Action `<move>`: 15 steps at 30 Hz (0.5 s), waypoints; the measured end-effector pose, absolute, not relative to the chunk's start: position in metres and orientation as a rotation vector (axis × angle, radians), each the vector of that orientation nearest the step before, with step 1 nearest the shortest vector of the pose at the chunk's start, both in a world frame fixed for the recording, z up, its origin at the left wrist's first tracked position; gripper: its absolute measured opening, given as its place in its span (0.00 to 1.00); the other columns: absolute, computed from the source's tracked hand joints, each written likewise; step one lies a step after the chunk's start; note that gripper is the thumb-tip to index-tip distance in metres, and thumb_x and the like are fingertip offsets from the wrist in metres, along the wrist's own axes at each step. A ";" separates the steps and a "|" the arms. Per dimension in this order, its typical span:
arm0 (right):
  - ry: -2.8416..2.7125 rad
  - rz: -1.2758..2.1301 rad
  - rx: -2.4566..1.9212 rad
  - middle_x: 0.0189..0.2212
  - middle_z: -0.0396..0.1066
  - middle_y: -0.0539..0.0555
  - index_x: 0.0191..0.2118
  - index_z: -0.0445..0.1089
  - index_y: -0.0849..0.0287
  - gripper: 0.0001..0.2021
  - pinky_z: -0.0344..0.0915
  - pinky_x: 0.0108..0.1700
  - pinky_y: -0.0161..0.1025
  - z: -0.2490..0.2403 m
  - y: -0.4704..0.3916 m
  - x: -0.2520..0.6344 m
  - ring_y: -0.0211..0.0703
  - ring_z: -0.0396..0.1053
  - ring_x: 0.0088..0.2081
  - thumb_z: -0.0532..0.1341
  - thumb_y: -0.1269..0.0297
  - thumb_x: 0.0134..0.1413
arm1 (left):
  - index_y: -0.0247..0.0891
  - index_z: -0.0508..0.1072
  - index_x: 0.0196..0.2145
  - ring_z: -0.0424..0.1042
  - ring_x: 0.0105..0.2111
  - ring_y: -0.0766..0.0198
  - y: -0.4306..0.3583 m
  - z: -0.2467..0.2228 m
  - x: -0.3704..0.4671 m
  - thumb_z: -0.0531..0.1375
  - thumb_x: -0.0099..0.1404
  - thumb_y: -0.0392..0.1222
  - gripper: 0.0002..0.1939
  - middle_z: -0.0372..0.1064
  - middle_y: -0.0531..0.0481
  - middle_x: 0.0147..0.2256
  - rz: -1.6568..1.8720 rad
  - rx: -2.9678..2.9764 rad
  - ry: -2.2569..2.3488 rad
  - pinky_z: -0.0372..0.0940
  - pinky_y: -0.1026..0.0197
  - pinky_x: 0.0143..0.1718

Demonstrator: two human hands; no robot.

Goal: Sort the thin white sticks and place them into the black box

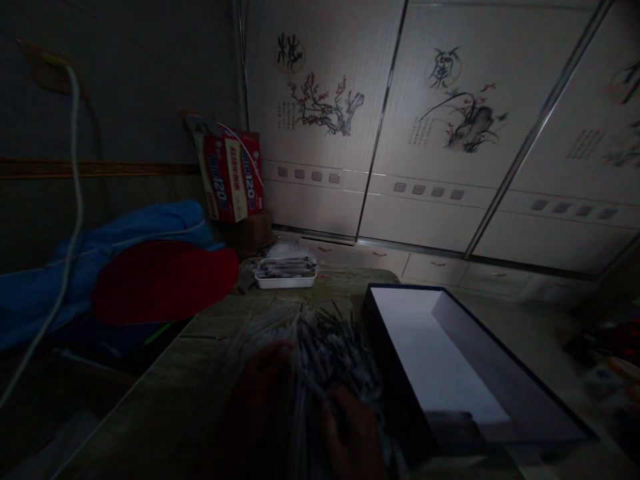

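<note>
The view is dark. My left hand (263,373) is at the lower centre, over a pile of clear, thin plastic pieces (270,327); its fingers are dim and blurred. My right hand (353,427) is curled at the near edge of a heap of dark, thin sticks (337,353). Its fingers are bent round something too dark to make out. Long pale strips (299,413) lie between the two hands. Right of the heap stands an open box (450,347) with dark outer walls and a white inside, with a dark bundle (453,427) near its close end.
A white tray (285,283) of wrapped items sits at the table's far side. Blue cloth (150,223) and a red oval item (165,283) lie left, beside a white cable (75,167). Red cartons (233,177) stand before sliding cabinet doors (320,80).
</note>
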State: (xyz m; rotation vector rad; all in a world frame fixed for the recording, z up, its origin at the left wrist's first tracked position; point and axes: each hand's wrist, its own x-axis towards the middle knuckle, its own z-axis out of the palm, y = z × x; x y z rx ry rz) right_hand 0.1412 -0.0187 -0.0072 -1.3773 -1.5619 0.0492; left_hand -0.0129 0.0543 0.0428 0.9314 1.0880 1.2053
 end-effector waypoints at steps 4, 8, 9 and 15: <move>-1.554 0.044 -1.370 0.24 0.74 0.51 0.35 0.73 0.57 0.15 0.65 0.27 0.31 -0.006 -0.018 0.143 0.38 0.72 0.24 0.52 0.57 0.63 | 0.37 0.78 0.30 0.68 0.28 0.65 0.056 0.040 -0.012 0.68 0.47 0.56 0.20 0.73 0.53 0.26 1.256 0.906 1.045 0.65 0.65 0.30; -1.602 0.075 -1.306 0.19 0.71 0.48 0.31 0.72 0.56 0.14 0.61 0.21 0.29 -0.001 -0.016 0.144 0.35 0.68 0.18 0.51 0.61 0.63 | 0.38 0.78 0.30 0.67 0.26 0.66 0.058 0.030 -0.011 0.68 0.49 0.55 0.18 0.72 0.54 0.26 1.224 0.893 1.027 0.64 0.65 0.29; -1.593 0.078 -1.303 0.19 0.70 0.48 0.31 0.72 0.56 0.14 0.61 0.21 0.29 0.000 -0.016 0.144 0.35 0.68 0.18 0.52 0.61 0.63 | 0.38 0.78 0.31 0.67 0.27 0.66 0.058 0.029 -0.011 0.67 0.50 0.54 0.17 0.72 0.54 0.26 1.222 0.899 1.036 0.64 0.65 0.29; -1.584 0.045 -1.267 0.25 0.76 0.51 0.36 0.73 0.55 0.11 0.66 0.26 0.30 -0.002 -0.017 0.143 0.39 0.74 0.24 0.52 0.63 0.62 | 0.36 0.78 0.32 0.69 0.29 0.62 0.051 0.045 -0.012 0.65 0.52 0.51 0.16 0.74 0.50 0.28 1.219 1.051 1.151 0.66 0.63 0.31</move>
